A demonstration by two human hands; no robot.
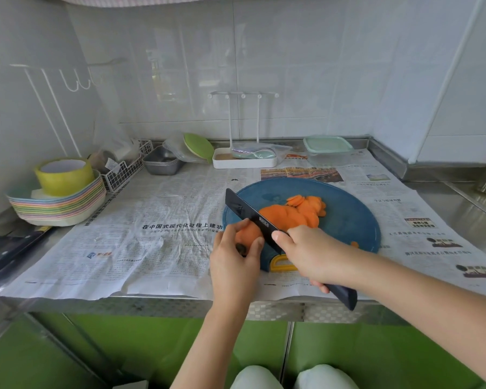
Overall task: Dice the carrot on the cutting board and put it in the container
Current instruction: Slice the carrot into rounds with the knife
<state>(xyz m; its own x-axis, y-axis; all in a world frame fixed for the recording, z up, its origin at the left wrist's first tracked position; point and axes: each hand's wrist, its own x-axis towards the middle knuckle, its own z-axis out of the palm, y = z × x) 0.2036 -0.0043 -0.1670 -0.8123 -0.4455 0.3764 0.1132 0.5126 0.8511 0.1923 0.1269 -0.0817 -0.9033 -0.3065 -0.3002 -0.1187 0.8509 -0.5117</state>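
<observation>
Right hand [312,254] fingers wrapped around the matte black flat-bladed knife [253,217]. Left hand [236,256] fingers pinch the smooth orange carrot [289,216] stub; thin round slices lie beyond them on the round blue cutting board [348,217].

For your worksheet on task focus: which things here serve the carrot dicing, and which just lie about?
In use: carrot, knife, cutting board, lidded container, left hand, right hand.
Lying about: plate stack, tape roll, wire basket, metal tray.

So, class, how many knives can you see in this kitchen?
2. One black knife is in the right hand, slicing carrot; another knife lies at the counter's far left edge.
</observation>
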